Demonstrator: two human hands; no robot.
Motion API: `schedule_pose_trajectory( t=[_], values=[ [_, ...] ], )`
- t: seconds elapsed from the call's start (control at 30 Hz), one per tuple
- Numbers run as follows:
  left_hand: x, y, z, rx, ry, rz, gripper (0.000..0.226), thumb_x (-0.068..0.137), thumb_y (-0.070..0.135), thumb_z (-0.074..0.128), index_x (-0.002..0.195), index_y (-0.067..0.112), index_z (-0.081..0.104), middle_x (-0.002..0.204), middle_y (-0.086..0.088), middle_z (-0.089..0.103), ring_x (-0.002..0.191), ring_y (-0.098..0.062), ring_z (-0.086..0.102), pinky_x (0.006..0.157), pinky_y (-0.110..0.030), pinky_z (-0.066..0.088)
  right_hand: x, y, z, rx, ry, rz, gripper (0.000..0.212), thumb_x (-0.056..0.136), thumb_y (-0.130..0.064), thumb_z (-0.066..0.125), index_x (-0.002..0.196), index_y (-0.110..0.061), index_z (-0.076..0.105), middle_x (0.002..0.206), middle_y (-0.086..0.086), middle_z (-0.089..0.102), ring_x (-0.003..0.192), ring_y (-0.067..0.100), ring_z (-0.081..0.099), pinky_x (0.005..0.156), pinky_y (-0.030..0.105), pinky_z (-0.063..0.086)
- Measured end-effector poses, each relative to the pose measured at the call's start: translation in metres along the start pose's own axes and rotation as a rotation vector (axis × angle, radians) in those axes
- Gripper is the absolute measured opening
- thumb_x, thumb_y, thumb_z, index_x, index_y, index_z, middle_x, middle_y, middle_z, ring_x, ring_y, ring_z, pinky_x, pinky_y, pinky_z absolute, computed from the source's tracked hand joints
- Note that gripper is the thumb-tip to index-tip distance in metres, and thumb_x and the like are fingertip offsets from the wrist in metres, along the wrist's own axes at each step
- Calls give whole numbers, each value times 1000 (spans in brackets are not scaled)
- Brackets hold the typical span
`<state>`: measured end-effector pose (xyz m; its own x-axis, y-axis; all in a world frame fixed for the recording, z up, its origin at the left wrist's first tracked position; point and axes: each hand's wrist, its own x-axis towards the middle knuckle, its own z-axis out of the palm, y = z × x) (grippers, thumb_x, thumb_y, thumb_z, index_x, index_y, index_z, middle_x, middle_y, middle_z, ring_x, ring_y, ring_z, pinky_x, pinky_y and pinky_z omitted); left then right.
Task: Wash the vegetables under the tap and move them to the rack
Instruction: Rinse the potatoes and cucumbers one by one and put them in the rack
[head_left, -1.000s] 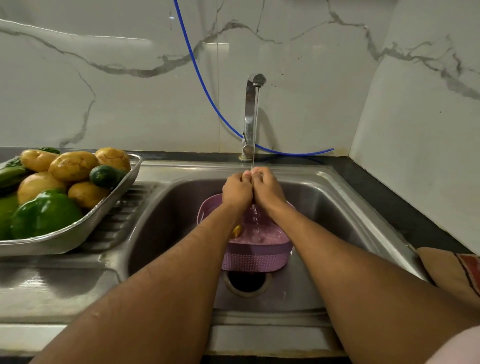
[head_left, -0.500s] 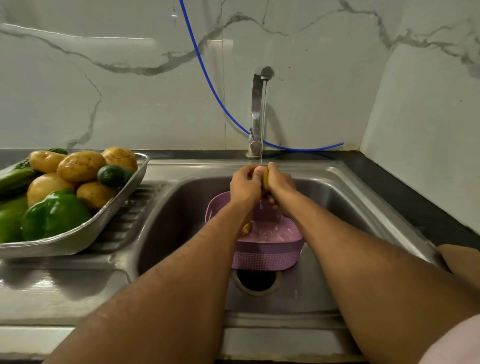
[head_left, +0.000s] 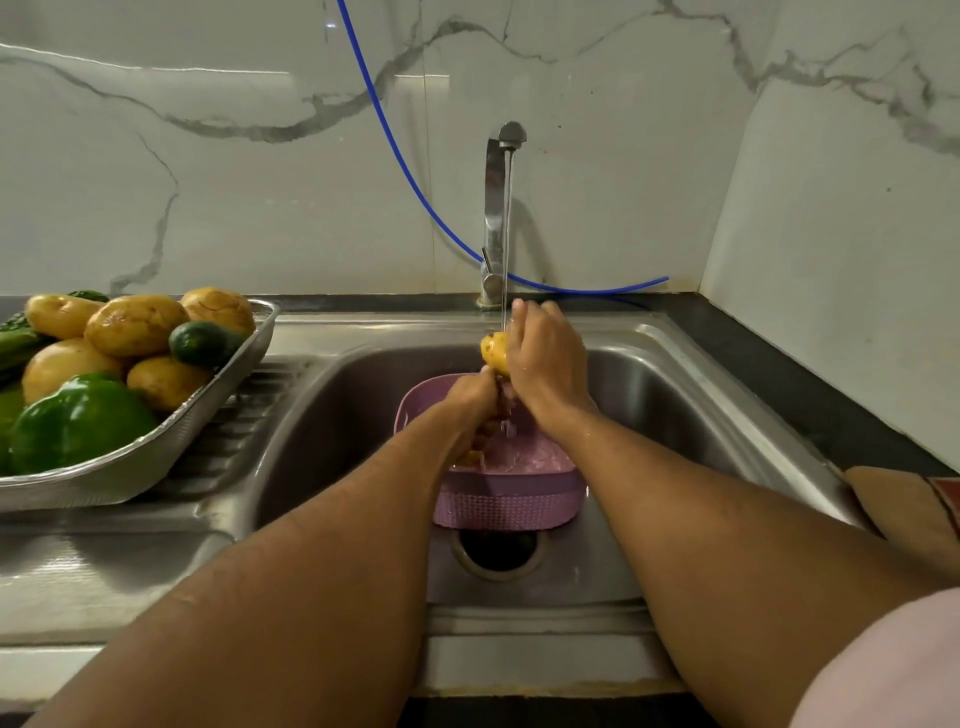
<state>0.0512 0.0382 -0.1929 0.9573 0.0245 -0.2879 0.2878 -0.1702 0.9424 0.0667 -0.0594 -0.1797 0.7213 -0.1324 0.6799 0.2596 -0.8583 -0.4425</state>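
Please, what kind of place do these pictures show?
Most likely a home kitchen: a steel sink with a running tap, a marble-look wall, and a metal tray of potatoes and green peppers on the drainboard.

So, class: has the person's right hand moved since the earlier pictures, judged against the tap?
Yes. The right hand has risen towards the tap, its fingertips now beside the tap's base, holding the potato under the stream.

Tray (head_left: 156, 457) of vegetables (head_left: 136, 325) lies left of sink (head_left: 675, 395); basket (head_left: 511, 499) sits in it.
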Motion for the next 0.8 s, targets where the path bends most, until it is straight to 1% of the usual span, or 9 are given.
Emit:
schedule_pose_trajectory(
  t=[0.03,0.1,0.2,0.27,0.43,0.53,0.57,0.67,0.8],
  values=[
    [1,0,-1,-9,22,34,57,111,43,25,70,15,54,62,-5,52,50,-14,45,48,-29,41,2,-4,2,24,-4,2,35,112,-32,34,104,-12,62,90,-2,52,73,12,48,65,24,33],
    [9,2,-2,-31,141,185,46,110,33,26,88,13,60,86,-18,65,70,-21,59,72,-42,57,6,-7,6,134,-30,56,27,110,-33,39,110,-16,61,98,1,59,83,14,55,70,28,38],
    [9,5,-2,-53,189,257,46,110,35,24,106,11,63,106,-25,67,95,-39,65,94,-53,52,9,-7,9,323,-113,160,25,109,-36,39,111,-20,59,103,3,62,91,21,60,76,33,45],
    [10,5,0,-30,190,260,50,110,39,22,117,10,62,110,-21,68,107,-38,65,101,-53,52,7,-9,7,449,-192,249,30,111,-35,34,117,-17,57,104,3,62,95,23,61,78,34,45],
    [4,13,9,64,167,314,49,111,44,21,133,14,52,119,-14,64,111,-31,63,102,-52,50,9,-8,2,581,-199,456,47,111,-40,31,122,-9,65,106,7,64,99,22,60,83,31,41],
    [0,16,10,-31,148,387,49,110,48,26,131,17,58,116,-7,67,107,-22,65,98,-45,54,9,-5,7,595,-242,502,49,109,-46,37,116,-6,65,102,10,69,94,24,65,74,30,48],
    [1,16,10,-73,123,394,48,110,47,30,130,16,61,115,-6,68,105,-19,66,97,-42,55,7,-4,9,596,-255,510,51,108,-48,39,115,-5,66,102,11,71,95,26,67,78,33,52],
    [3,15,11,-198,68,312,39,110,40,38,122,15,65,111,-10,71,102,-22,68,96,-45,57,5,-3,8,586,-298,512,52,108,-50,38,119,-7,66,104,10,72,97,25,68,89,40,56],
    [0,18,7,-360,60,169,35,106,42,46,107,16,70,103,-14,74,100,-29,71,96,-50,57,1,-5,4,494,-287,393,40,111,-45,34,113,-13,57,101,5,63,89,19,58,78,29,42]
  ],
)
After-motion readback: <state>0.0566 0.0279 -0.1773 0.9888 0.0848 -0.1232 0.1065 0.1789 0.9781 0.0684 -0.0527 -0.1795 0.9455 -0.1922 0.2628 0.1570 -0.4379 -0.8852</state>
